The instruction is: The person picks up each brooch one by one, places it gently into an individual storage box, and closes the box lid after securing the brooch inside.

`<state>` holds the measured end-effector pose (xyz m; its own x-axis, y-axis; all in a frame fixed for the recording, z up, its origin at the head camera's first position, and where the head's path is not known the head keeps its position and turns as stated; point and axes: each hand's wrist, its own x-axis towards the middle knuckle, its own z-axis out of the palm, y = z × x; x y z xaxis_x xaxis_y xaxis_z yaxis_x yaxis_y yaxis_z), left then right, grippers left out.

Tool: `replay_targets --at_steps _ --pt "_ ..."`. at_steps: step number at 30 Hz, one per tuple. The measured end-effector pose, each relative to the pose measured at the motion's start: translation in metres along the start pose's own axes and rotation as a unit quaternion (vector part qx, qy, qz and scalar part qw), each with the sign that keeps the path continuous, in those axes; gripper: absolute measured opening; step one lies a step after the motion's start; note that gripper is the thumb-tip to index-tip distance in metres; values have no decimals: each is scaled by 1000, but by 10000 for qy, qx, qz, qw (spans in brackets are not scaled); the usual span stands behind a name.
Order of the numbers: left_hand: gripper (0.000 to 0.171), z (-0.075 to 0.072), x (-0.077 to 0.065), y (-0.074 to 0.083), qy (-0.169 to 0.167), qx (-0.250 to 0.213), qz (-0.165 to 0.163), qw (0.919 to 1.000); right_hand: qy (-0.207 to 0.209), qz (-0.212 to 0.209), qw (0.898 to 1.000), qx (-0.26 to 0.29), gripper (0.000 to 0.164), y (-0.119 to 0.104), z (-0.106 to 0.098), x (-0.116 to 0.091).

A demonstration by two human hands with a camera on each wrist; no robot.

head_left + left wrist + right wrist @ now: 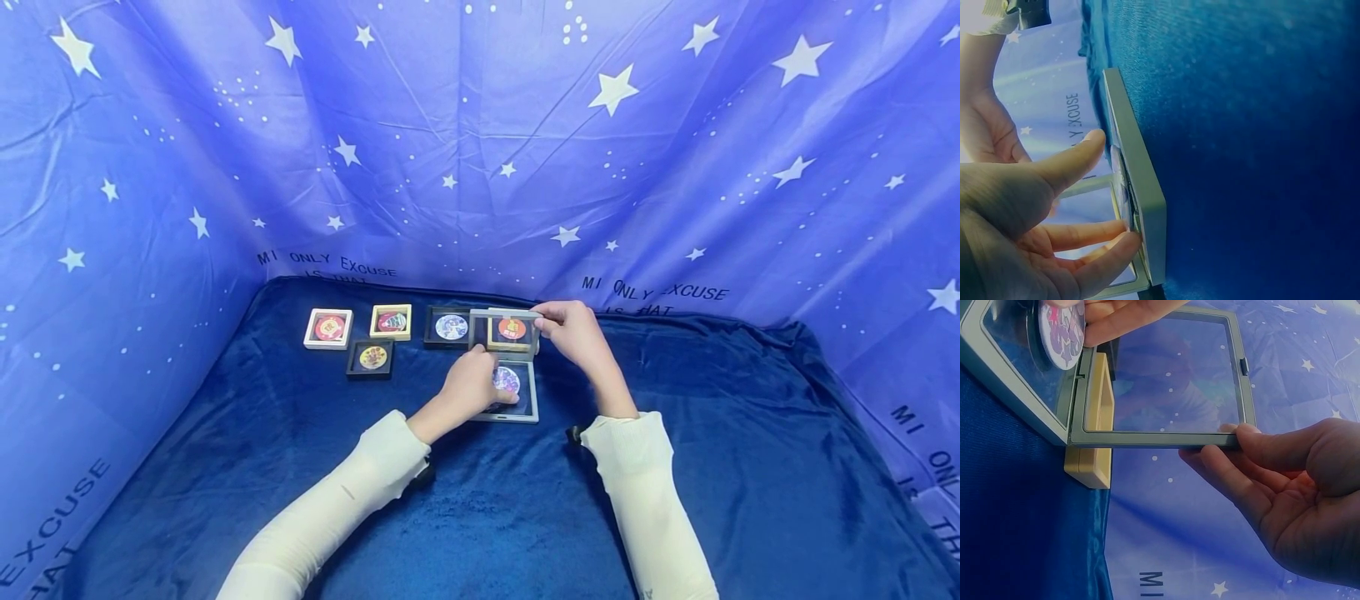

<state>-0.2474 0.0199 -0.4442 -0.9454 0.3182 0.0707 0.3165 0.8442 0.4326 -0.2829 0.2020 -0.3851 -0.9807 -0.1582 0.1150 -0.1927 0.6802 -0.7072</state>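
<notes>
A grey-framed display case (528,416) lies on the dark blue cloth, its clear-windowed lid (1166,440) raised on the hinge. My right hand (576,327) pinches the lid's frame at a corner between thumb and fingers. Over the lower half, my left hand (467,385) holds a round purple-and-white picture badge (1063,337) by its edges, thumb on one side and fingers on the other. The badge sits tilted in the right wrist view, close to the clear film inside the frame. In the left wrist view, the fingers (1107,256) reach the case's inner edge.
Behind the lid stands a cream-framed case (1088,467) with an orange badge, beside a black case (431,327). Farther left are a white case (307,340), a yellow case (391,337) and another black case (367,374). A starry curtain (465,167) closes off the back.
</notes>
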Motion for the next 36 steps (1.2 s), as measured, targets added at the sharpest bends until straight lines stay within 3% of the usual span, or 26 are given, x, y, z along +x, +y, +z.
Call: replay_targets --at_steps 8,16,22,28,32,36 --pt "47 -9 -3 3 260 54 115 9996 -89 -152 9998 13 22 2 -2 2" --pt "36 -28 -7 4 850 -442 236 9951 -274 -186 9994 40 33 3 -6 0" --pt "21 -42 -6 0 1740 -713 420 9813 -294 -106 9995 -16 39 4 -8 -2" --pt "19 -59 -1 -7 2471 -1052 223 9630 -545 275 9981 56 50 0 -12 0" --pt "25 -66 3 -11 2432 -1182 -34 9627 -875 532 9947 67 59 -3 -15 4" --pt "36 -72 8 -14 2021 -1373 -347 9691 -1183 602 9910 192 66 -4 -17 8"
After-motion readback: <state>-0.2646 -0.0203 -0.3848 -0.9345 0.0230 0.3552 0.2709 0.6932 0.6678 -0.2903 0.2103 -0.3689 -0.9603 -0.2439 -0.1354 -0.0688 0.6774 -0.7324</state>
